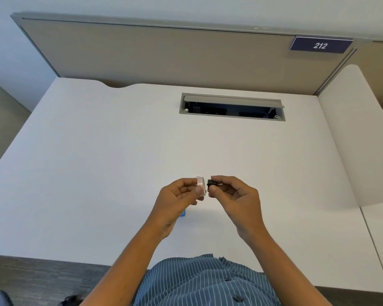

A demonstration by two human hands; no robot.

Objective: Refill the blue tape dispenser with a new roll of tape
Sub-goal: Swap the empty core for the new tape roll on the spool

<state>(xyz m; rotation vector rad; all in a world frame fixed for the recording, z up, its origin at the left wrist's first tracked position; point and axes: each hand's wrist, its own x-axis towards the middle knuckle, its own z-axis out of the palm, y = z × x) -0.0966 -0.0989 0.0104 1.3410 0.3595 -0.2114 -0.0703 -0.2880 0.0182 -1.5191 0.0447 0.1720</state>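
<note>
1. Hands meet above the middle of the white worktop [97,151], raised off its surface, fingertips turned toward each other.
2. Left hand [179,195] pinches a clear roll of tape [201,184] between thumb and fingers, the roll standing on edge with its flat face toward the other hand.
3. Right hand [232,193] grips a small black spool core [212,183] between thumb and forefinger, its end pointed at the roll's centre.
4. Roll and core sit just beside each other; whether they touch cannot be told.
5. Blue tape dispenser [183,213] lies on the worktop below the left hand, almost wholly hidden by the wrist; only a small blue corner shows, so its pose cannot be told.
6. Farther back, an open cable tray [232,107] is set into the worktop, well apart from both hands.
7. Panel behind carries a sign [320,45] reading 212.
</note>
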